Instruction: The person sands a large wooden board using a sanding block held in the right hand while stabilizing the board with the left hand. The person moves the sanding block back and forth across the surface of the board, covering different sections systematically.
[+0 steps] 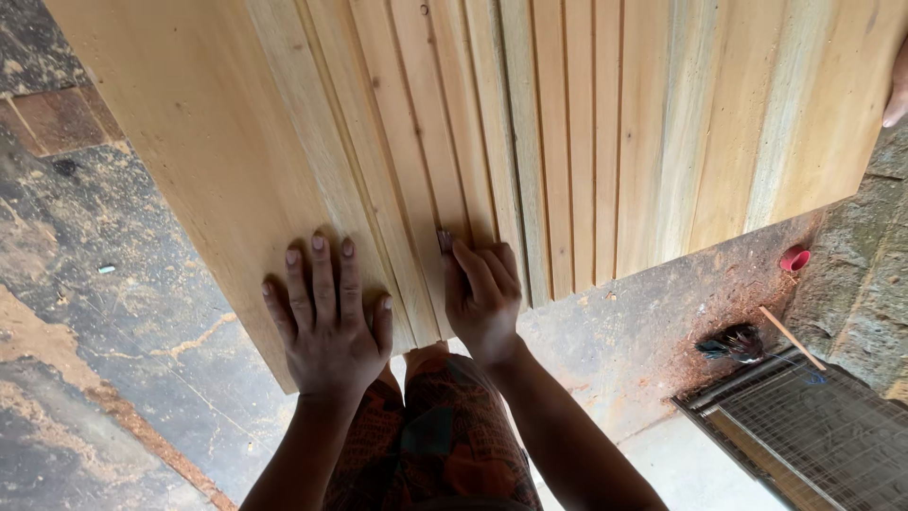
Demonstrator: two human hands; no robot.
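front: wooden panel blocks whole reach ahead
left: bare floor, open
right: floor open up to red cap, black bag, wire mesh frame
far right edge: another person's fingers on panel

Pale yellow grooved wooden panel, red cap, orange-patterned dark shorts.

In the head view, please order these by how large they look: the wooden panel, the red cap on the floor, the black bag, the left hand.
1. wooden panel, by far the largest
2. left hand, though it is near the camera
3. black bag
4. red cap, the smallest
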